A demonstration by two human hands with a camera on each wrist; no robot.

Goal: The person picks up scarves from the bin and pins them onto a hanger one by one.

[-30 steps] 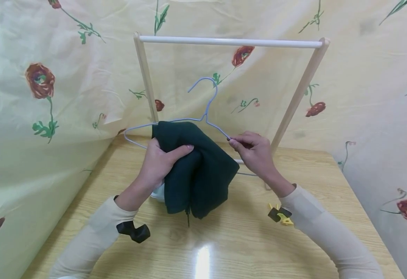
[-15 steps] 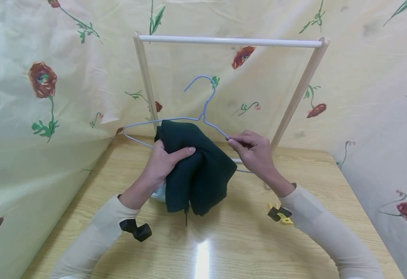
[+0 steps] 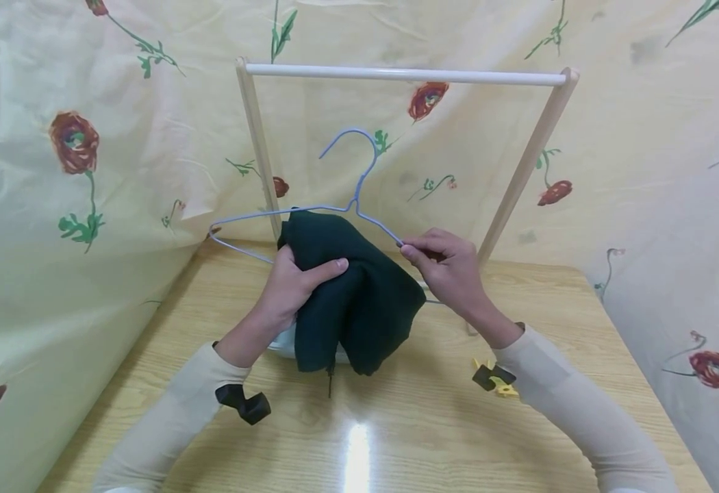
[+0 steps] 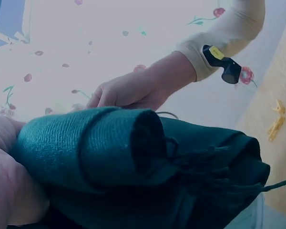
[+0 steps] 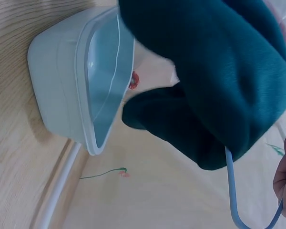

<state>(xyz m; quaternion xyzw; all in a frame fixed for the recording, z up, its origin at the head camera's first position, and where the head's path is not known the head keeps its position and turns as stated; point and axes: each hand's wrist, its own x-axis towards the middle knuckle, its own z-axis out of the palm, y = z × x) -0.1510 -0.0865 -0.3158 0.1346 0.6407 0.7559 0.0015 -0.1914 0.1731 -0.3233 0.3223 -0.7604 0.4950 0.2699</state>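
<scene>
A dark green cloth garment (image 3: pixel 359 287) with a dangling cord hangs bunched in the head view. My left hand (image 3: pixel 288 287) grips it from the left, thumb across its front. The right hand (image 3: pixel 448 263) pinches the right arm of a blue wire hanger (image 3: pixel 366 181), whose hook points up. The hanger's left arm crosses the cloth's top edge. In the right wrist view, the lower bar of the hanger (image 5: pixel 231 183) runs into the cloth (image 5: pixel 229 71). Ribbed fabric (image 4: pixel 86 148) with dark strands shows close up in the left wrist view. My left fingers behind the garment are hidden.
Behind the hands stands a rack with a white top rail (image 3: pixel 409 74) and wooden side posts. A pale blue plastic tub (image 5: pixel 62 81) sits on the wooden table (image 3: pixel 446 438), partly behind the garment. Small yellow plastic pieces (image 3: pixel 506 390) lie near the right sleeve. Flower-printed sheets surround the table.
The hanger has shifted slightly left and up. My left hand has moved a little to the right with the garment, and the right hand keeps its pinch.
</scene>
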